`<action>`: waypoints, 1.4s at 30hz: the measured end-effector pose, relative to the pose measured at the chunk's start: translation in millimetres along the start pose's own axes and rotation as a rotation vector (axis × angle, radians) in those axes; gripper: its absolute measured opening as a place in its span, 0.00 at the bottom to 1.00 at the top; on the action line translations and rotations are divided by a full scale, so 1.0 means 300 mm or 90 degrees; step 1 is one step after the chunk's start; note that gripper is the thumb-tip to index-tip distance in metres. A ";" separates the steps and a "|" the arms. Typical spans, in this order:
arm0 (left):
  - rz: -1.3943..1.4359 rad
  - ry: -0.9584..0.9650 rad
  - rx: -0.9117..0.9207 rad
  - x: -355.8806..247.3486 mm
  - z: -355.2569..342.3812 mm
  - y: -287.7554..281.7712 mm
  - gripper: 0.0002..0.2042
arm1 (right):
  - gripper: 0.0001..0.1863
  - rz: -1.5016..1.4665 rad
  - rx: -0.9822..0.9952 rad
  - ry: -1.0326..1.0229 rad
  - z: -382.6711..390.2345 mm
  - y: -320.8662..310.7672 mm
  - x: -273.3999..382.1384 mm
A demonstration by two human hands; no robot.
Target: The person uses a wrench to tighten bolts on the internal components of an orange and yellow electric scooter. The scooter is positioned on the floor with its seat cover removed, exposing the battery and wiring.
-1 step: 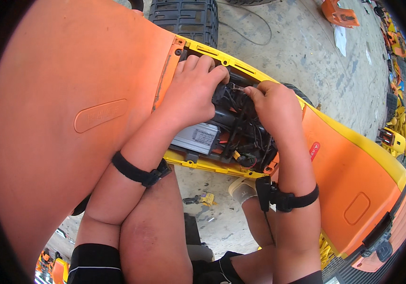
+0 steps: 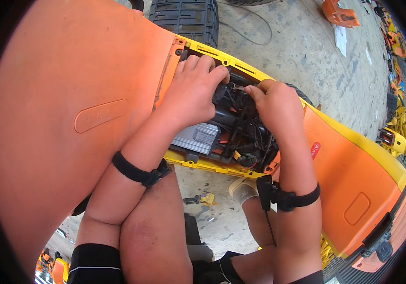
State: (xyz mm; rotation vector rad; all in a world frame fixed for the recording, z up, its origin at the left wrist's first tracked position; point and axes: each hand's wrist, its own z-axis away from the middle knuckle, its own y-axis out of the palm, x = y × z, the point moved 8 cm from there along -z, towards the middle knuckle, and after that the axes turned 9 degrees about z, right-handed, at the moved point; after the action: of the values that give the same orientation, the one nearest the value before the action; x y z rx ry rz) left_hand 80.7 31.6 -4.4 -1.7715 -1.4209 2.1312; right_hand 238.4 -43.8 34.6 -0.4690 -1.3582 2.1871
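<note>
An open compartment with a yellow rim (image 2: 252,71) lies in front of me, set between orange body panels of a vehicle. Into its far left part reaches my left hand (image 2: 193,90), fingers curled and thumb apart around a black part (image 2: 219,93); its fingertips are partly hidden. Between the thumb and fingers of my right hand (image 2: 278,104) is a slim metal wrench (image 2: 238,87), its end against the black part and cables. Dark cables (image 2: 248,106) run below it. Nearer me sits a silver finned box (image 2: 196,137) with a label.
A wide orange panel (image 2: 56,94) fills the left side, and another orange panel (image 2: 345,175) lies right. Beyond the rim stands a black tyre (image 2: 184,21). A yellow connector (image 2: 242,158) rests among cables. An orange plastic part (image 2: 340,13) lies on the concrete floor (image 2: 307,52).
My right hand and forearm have shifted very slightly to the right with the wrench. The left hand stays in place.
</note>
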 end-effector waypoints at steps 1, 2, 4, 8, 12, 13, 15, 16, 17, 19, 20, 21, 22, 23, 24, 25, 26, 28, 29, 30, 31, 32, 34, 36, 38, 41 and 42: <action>0.002 -0.001 0.002 -0.001 -0.001 0.001 0.25 | 0.21 0.010 0.000 0.000 -0.007 -0.012 0.002; 0.004 -0.002 0.003 -0.003 -0.003 0.000 0.25 | 0.22 0.019 0.000 0.000 -0.013 -0.020 0.004; 0.004 -0.005 0.005 -0.004 -0.005 0.000 0.25 | 0.21 0.046 -0.020 -0.017 -0.030 -0.038 0.021; -0.001 -0.010 0.009 -0.004 -0.005 0.000 0.25 | 0.20 0.062 -0.097 -0.059 -0.035 -0.059 0.051; 0.000 -0.010 0.010 -0.007 -0.006 -0.003 0.25 | 0.19 0.052 -0.177 -0.111 -0.037 -0.052 0.060; 0.001 -0.012 0.012 -0.006 -0.005 -0.002 0.25 | 0.19 0.047 -0.180 -0.115 -0.038 -0.051 0.060; 0.002 -0.013 0.014 -0.005 -0.004 0.000 0.26 | 0.19 0.038 -0.174 -0.111 -0.037 -0.049 0.056; 0.002 -0.014 0.015 -0.005 -0.004 0.000 0.26 | 0.19 0.034 -0.165 -0.105 -0.036 -0.052 0.054; 0.002 -0.015 0.015 -0.005 -0.004 -0.001 0.26 | 0.19 0.031 -0.155 -0.098 -0.035 -0.052 0.051; 0.001 -0.017 0.015 -0.004 -0.004 0.000 0.26 | 0.19 0.031 -0.130 -0.094 -0.038 -0.042 0.047; 0.000 -0.018 0.015 -0.004 -0.004 0.000 0.26 | 0.20 0.031 -0.117 -0.092 -0.039 -0.036 0.045; -0.002 -0.019 0.015 -0.004 -0.004 0.001 0.26 | 0.20 0.030 -0.122 -0.095 -0.039 -0.036 0.044; -0.001 -0.018 0.015 -0.004 -0.004 0.001 0.26 | 0.20 0.029 -0.127 -0.098 -0.040 -0.034 0.042; -0.001 -0.017 0.014 -0.005 -0.005 0.001 0.26 | 0.20 0.028 -0.132 -0.101 -0.041 -0.032 0.040; -0.001 -0.016 0.014 -0.005 -0.005 0.001 0.25 | 0.20 0.032 -0.143 -0.109 -0.042 -0.031 0.038; -0.002 -0.017 0.015 -0.005 -0.005 0.001 0.26 | 0.20 0.037 -0.154 -0.118 -0.045 -0.028 0.036; -0.003 -0.018 0.015 -0.005 -0.005 0.002 0.26 | 0.20 0.041 -0.165 -0.127 -0.045 -0.026 0.036; -0.004 -0.016 0.014 -0.005 -0.005 0.001 0.26 | 0.20 0.040 -0.152 -0.096 -0.034 -0.012 0.030; -0.004 -0.013 0.011 -0.005 -0.004 0.001 0.26 | 0.20 0.041 -0.146 -0.079 -0.024 -0.004 0.027; -0.003 -0.011 0.009 -0.005 -0.004 0.001 0.26 | 0.21 0.024 -0.148 -0.066 -0.011 0.004 0.019; -0.004 -0.011 0.010 -0.004 -0.004 0.002 0.26 | 0.23 0.006 -0.150 -0.054 0.006 0.017 0.010; -0.004 -0.012 0.012 -0.003 -0.003 0.002 0.26 | 0.24 -0.011 -0.152 -0.042 0.024 0.033 0.002; -0.004 -0.011 0.016 -0.004 -0.004 0.006 0.25 | 0.22 0.010 -0.190 -0.007 0.078 0.065 0.004; -0.009 -0.015 0.016 -0.005 -0.004 0.004 0.25 | 0.21 -0.007 -0.191 0.041 0.133 0.131 0.010; 0.001 -0.015 0.016 -0.005 -0.001 0.006 0.25 | 0.19 -0.047 -0.162 0.095 0.184 0.170 0.038; 0.001 0.000 0.007 -0.007 -0.003 0.001 0.25 | 0.18 -0.129 -0.134 0.112 0.197 0.167 0.034; -0.001 0.007 0.003 -0.007 -0.002 -0.002 0.25 | 0.17 -0.154 -0.121 0.111 0.196 0.147 0.028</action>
State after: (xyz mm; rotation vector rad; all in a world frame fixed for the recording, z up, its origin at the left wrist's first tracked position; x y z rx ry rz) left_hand 81.7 31.3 -2.4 -1.7776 -1.4139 2.1192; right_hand 189.2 -97.1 20.6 -0.5226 -1.4507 1.7897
